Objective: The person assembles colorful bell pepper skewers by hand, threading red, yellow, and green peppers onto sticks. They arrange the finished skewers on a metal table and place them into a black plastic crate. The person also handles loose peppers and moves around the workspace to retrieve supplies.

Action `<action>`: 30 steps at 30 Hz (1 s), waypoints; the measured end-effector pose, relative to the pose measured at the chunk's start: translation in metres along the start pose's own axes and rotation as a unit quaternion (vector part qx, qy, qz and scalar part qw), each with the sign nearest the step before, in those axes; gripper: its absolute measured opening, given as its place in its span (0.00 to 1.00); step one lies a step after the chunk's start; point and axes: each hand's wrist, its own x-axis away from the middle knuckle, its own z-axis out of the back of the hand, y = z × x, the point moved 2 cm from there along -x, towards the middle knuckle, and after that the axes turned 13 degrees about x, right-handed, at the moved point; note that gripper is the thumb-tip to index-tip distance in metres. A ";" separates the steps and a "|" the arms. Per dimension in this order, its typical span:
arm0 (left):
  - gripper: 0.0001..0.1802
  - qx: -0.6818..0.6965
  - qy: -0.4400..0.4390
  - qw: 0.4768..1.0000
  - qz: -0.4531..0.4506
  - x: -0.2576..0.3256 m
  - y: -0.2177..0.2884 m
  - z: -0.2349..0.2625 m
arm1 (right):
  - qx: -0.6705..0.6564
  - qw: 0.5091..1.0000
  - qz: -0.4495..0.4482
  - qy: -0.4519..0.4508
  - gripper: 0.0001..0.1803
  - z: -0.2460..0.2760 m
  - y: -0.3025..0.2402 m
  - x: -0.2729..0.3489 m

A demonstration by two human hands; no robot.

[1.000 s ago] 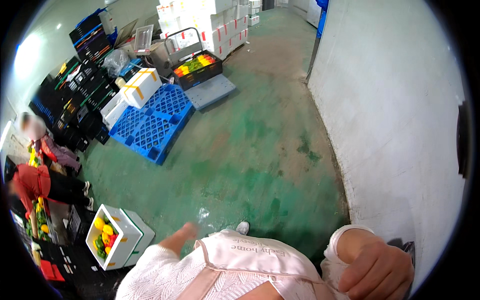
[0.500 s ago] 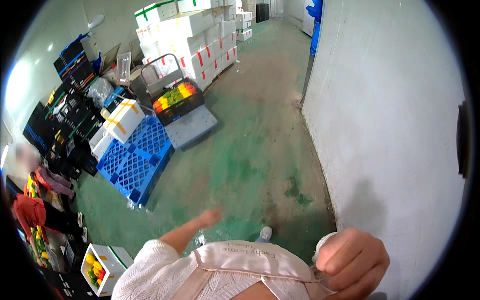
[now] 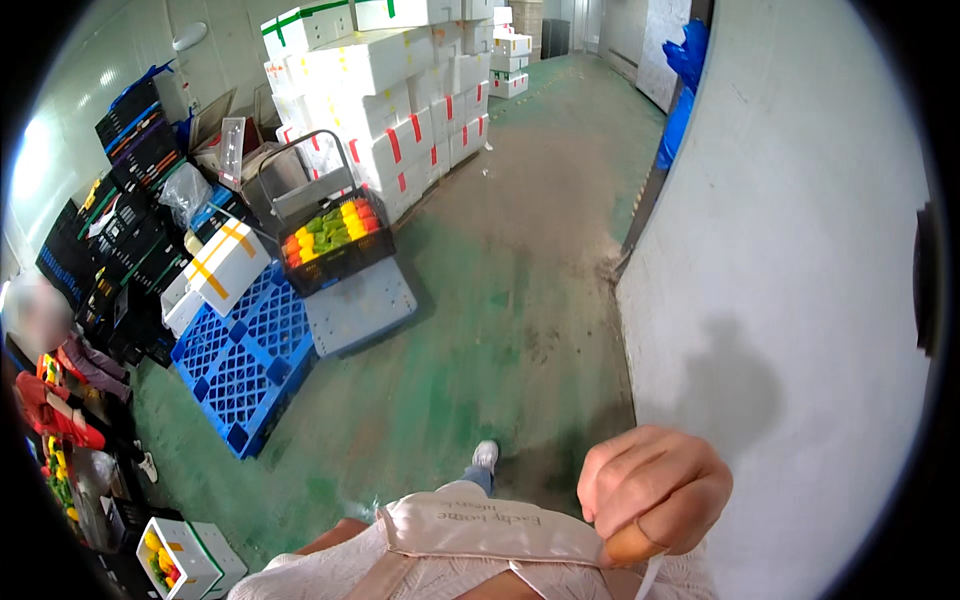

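My right hand is raised in front of my chest, near the white wall, with its fingers curled into a loose fist. The inside of the fist is hidden, so whether it holds anything does not show. A thin white strap hangs just below it, next to my light apron. Of my left arm only a small patch of skin shows beside the apron. The left hand itself is out of sight. My white shoe is on the green floor ahead.
A black crate of peppers stands on a grey flatbed trolley, beside a blue pallet. White foam boxes are stacked behind. People are at left, near an open foam box. A wall runs along the right.
My left hand has swung back out of sight. My right hand has moved left and slightly forward, still curled. The trolley and pallet appear farther left and my shoe has shifted left.
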 end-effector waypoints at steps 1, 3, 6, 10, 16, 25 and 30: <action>0.12 -0.023 -0.007 1.000 -0.016 -0.015 0.029 0.012 | 0.003 1.000 0.000 0.003 0.06 0.017 0.020 -0.007; 0.12 -0.122 -0.009 0.986 -0.112 -0.052 0.105 0.041 | 0.014 1.000 -0.008 0.002 0.05 0.055 0.057 -0.025; 0.12 -0.342 0.107 0.835 -0.418 -0.106 0.241 0.095 | 0.024 1.000 -0.008 -0.018 0.06 0.114 0.108 -0.052; 0.21 -0.009 0.149 0.937 -0.315 -0.048 0.519 0.163 | 0.049 0.998 -0.018 -0.018 0.07 0.187 0.179 -0.068; 0.17 0.077 0.131 0.907 -0.392 -0.069 0.741 0.213 | 0.082 0.995 -0.045 0.019 0.08 0.317 0.290 -0.073; 0.11 -0.059 0.054 0.990 -0.119 -0.165 0.676 0.251 | 0.002 0.997 -0.011 0.072 0.08 0.529 0.460 -0.147; 0.12 0.191 0.074 0.977 0.051 -0.166 0.760 0.289 | -0.030 0.999 0.016 0.008 0.09 0.624 0.580 -0.185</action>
